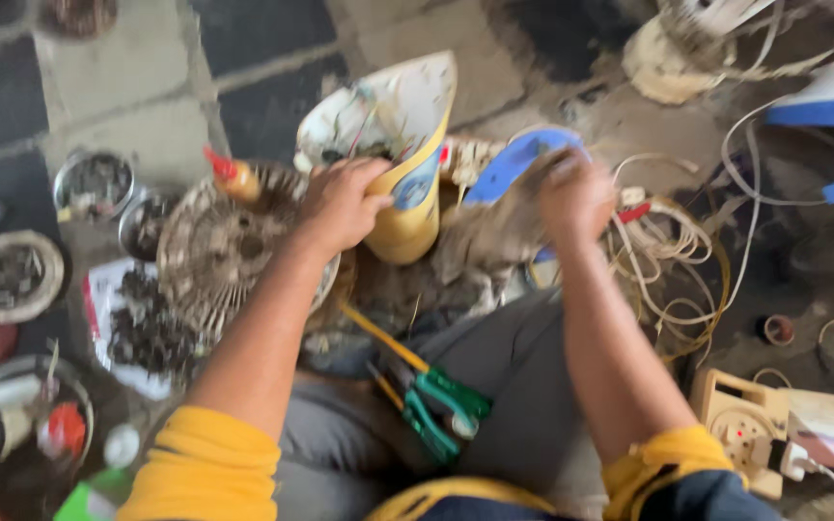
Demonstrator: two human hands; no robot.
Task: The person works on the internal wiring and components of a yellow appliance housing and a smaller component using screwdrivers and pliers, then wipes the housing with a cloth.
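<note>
My left hand (342, 201) grips the side of a cut-open yellow plastic container (407, 145) that holds bits of wire and small parts. My right hand (574, 196) is blurred and reaches down onto a dusty rag or bundle (480, 253) beside a blue plastic piece (514, 159); what it holds is unclear. Both arms wear yellow sleeves. Pliers with green handles (439, 403) and a yellow-handled tool (381, 337) lie on my grey-trousered lap.
A round wire fan grille (219, 246) with a small orange-capped bottle (236, 177) lies left. Metal bowls of scrap parts (96, 183) stand further left. Tangled white cables (673, 256) and a beige power strip (745, 420) lie right, on a tiled floor.
</note>
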